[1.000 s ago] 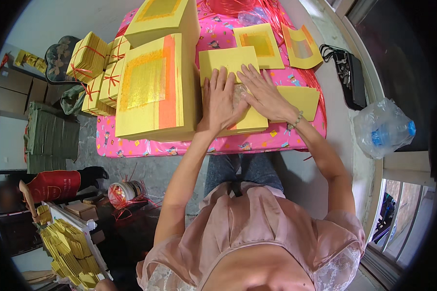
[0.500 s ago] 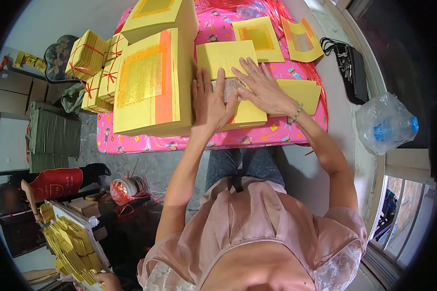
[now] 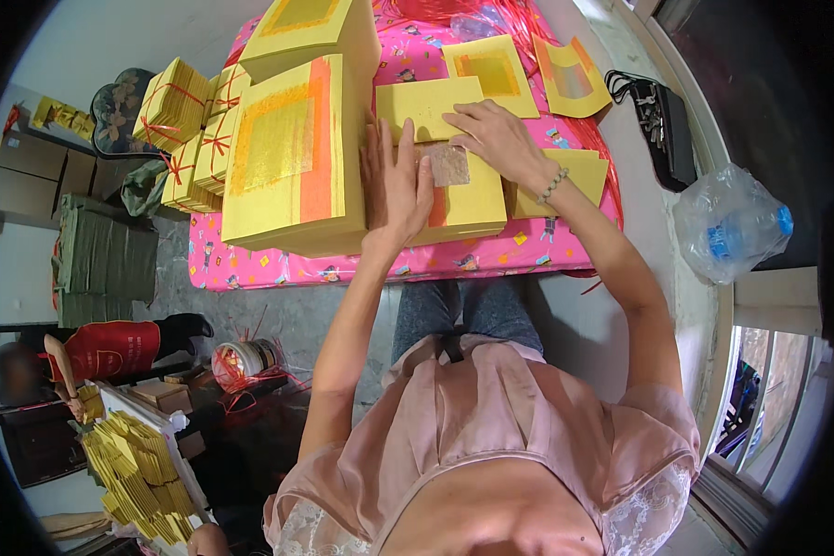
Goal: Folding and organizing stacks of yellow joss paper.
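In front of me lies a yellow paper sheet [image 3: 477, 206] with a silver foil square, its far part folded over as a plain yellow flap [image 3: 429, 102]. My left hand [image 3: 398, 190] rests on its left part, fingers stretched out, beside a tall stack of yellow paper [image 3: 283, 167] printed with gold and orange. My right hand [image 3: 505, 146], with a bead bracelet on the wrist, lies over the right end of the flap. Its fingers are slightly bent, with the thumb apart below them. More yellow sheets [image 3: 574, 176] lie under and right of that wrist.
A pink patterned cloth [image 3: 296, 269] covers the table. Bundles tied with red string [image 3: 174, 104] stand left. Two gold-printed sheets lie behind, near red strings [image 3: 519, 23]. A black case with keys [image 3: 663, 130] and a bagged bottle [image 3: 723, 232] sit right. Another person [image 3: 111, 352] works lower left.
My left hand has turned more onto its edge and drawn nearer to the tall stack. My right hand has slid back off the foil square, its fingers now more bent. More of the foil shows.
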Tool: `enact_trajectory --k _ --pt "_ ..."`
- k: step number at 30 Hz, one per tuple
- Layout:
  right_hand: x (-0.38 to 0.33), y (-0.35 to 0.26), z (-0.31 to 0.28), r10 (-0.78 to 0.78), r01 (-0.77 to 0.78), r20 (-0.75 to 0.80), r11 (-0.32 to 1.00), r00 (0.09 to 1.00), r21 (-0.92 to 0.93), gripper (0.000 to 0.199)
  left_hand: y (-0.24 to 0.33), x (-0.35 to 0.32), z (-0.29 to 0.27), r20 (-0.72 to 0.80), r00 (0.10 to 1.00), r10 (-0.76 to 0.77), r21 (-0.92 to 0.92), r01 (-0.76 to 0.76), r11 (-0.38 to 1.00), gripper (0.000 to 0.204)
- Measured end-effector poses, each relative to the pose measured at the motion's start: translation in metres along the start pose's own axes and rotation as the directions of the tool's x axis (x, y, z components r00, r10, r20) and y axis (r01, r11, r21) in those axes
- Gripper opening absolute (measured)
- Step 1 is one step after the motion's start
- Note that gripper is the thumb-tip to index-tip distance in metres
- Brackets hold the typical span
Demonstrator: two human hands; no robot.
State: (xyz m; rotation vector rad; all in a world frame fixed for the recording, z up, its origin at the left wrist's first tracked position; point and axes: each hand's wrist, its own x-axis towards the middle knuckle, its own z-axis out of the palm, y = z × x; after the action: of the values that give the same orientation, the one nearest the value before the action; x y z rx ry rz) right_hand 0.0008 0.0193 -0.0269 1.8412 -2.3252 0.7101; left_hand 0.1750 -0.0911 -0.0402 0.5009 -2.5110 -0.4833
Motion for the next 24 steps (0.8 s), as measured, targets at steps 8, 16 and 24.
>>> enact_trajectory --k 8,16,24 --pt "-0.002 0.010 0.005 -0.127 0.130 -0.311 0.991 0.942 -0.009 0.023 0.021 -0.004 0.005 -0.236 0.970 -0.059 -0.284 -0.011 0.959 0.050" --pt "-0.042 -0.004 -0.007 -0.332 0.308 -0.317 0.943 0.888 -0.125 0.022 0.021 0.014 0.001 0.356 0.798 -0.486 -0.929 0.361 -0.087 0.049" --pt "-0.086 -0.028 -0.037 0.096 -0.030 -0.519 0.990 0.850 0.135 0.037 0.057 -0.019 0.000 0.107 0.911 -0.398 -0.986 0.150 0.078 0.027"
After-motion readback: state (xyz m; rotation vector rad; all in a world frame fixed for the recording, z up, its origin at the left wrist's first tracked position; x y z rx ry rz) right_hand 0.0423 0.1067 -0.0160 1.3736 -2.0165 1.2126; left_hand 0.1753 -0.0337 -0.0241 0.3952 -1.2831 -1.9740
